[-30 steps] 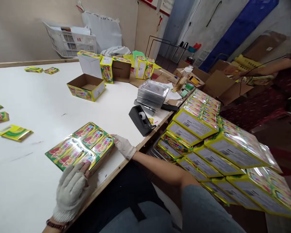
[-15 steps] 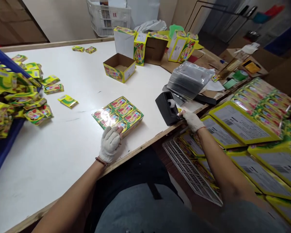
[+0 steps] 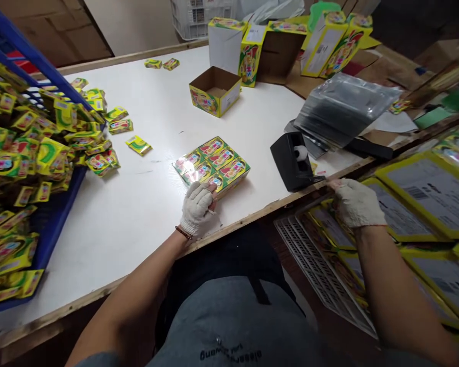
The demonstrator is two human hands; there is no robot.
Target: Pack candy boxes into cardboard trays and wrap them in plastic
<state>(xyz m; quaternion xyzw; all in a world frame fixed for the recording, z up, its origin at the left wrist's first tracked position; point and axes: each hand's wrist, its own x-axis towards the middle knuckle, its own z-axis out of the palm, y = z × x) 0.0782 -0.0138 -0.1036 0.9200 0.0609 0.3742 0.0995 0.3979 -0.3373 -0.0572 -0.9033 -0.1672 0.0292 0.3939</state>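
My left hand (image 3: pixel 197 208), in a white knit glove with bare fingertips, is closed at the near edge of a shiny pack of small candy boxes (image 3: pixel 225 160). The pack lies flat on the white table and shows several green, yellow and red box faces. My right hand (image 3: pixel 357 203), gloved alike, is at the table's front edge, just right of a black tape dispenser (image 3: pixel 286 162). Its fingers are pinched on the end of a thin strip of tape (image 3: pixel 321 179) at the dispenser's cutter. The strip is hard to make out.
A blue basket (image 3: pixel 67 219) heaped with small yellow boxes lies tipped at left, with several boxes spilled out. An open display box (image 3: pixel 214 94) stands farther back. Clear plastic sleeves (image 3: pixel 344 109) lie behind the dispenser. Stacked cartons (image 3: pixel 424 188) and a white crate (image 3: pixel 321 270) are at right.
My right hand has drawn away from the dispenser to the right. My left hand stays at the pack. The view has shifted left, showing more of the blue basket.
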